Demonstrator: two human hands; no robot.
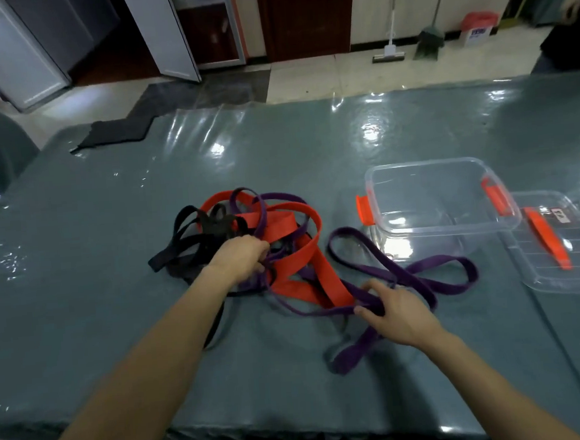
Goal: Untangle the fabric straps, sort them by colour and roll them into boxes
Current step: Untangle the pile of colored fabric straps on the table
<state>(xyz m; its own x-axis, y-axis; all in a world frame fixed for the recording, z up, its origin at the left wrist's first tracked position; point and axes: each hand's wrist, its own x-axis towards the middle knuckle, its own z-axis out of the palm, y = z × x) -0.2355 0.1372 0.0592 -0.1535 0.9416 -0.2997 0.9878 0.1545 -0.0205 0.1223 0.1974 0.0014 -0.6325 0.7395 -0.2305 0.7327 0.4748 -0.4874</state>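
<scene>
A tangle of fabric straps lies mid-table. The orange strap [304,253] loops through the middle, the black strap [187,240] bunches at the left, and the purple strap [419,272] trails out to the right in long loops. My left hand [241,259] grips into the knot where purple and orange cross; its fingertips are hidden in the straps. Over at the right, my right hand [396,310] pinches a stretch of the purple strap against the table. A clear plastic box [437,182] with orange clips stands open to the right of the tangle.
A clear lid [559,256] with an orange clip lies right of the box, and another clear box edge shows at the far right. The table wears a glossy teal cover [111,232]. A dark cloth [117,132] sits at the back left corner. Another person stands at the far right.
</scene>
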